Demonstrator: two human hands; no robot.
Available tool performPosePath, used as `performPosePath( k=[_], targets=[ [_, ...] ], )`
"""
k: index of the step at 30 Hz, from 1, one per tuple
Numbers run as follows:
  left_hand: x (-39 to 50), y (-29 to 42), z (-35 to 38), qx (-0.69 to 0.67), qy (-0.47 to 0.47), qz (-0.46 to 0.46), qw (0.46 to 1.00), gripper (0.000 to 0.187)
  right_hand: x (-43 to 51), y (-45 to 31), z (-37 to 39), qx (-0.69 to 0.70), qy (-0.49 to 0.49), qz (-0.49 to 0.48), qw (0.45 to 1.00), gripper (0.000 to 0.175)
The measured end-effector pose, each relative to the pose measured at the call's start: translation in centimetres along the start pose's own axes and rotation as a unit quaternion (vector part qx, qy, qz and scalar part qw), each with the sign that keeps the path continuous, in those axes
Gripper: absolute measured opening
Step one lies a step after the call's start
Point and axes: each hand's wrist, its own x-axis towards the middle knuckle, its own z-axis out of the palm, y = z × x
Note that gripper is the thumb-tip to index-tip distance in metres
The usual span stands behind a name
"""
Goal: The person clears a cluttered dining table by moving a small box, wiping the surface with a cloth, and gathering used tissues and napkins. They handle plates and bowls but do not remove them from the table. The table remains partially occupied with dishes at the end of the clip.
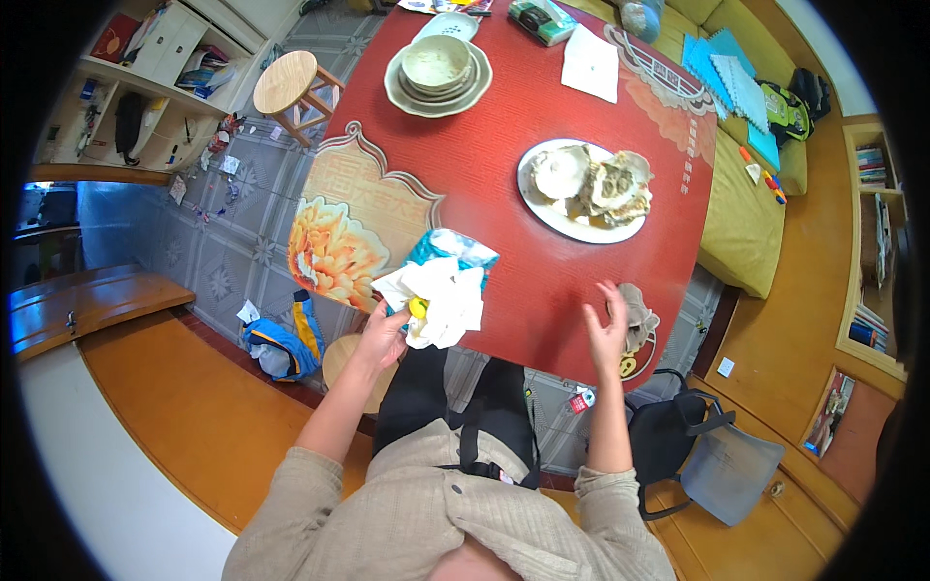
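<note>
My left hand is closed on crumpled white tissues with a small yellow thing among them, at the near edge of the red table. A teal and white packet lies directly behind the tissues; whether my hand touches it is hidden. My right hand is over the table's near right part, fingers apart and holding nothing. Close beside it on the right is a greyish cloth. Farther back, an oval white plate bears oyster shells.
Stacked bowls stand at the back left, a small dish behind them. A tissue pack and a white paper sheet lie at the back. A wooden stool stands left, a black chair near right, a green sofa beyond the right edge.
</note>
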Motion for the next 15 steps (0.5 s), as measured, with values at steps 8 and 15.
performPosePath(
  k=[8, 15],
  targets=[
    [4.5, 6.3, -2.1, 0.081, -0.005, -0.073, 0.994, 0.042, 3.1, -14.1, 16.7, 0.518, -0.233, 0.306, 0.764, 0.068],
    [6.7, 5.5, -3.7, 0.08, 0.068, -0.061, 0.993, 0.039, -1.1, -19.7, 22.7, 0.071, -0.122, -0.063, 0.988, 0.07]
  ],
)
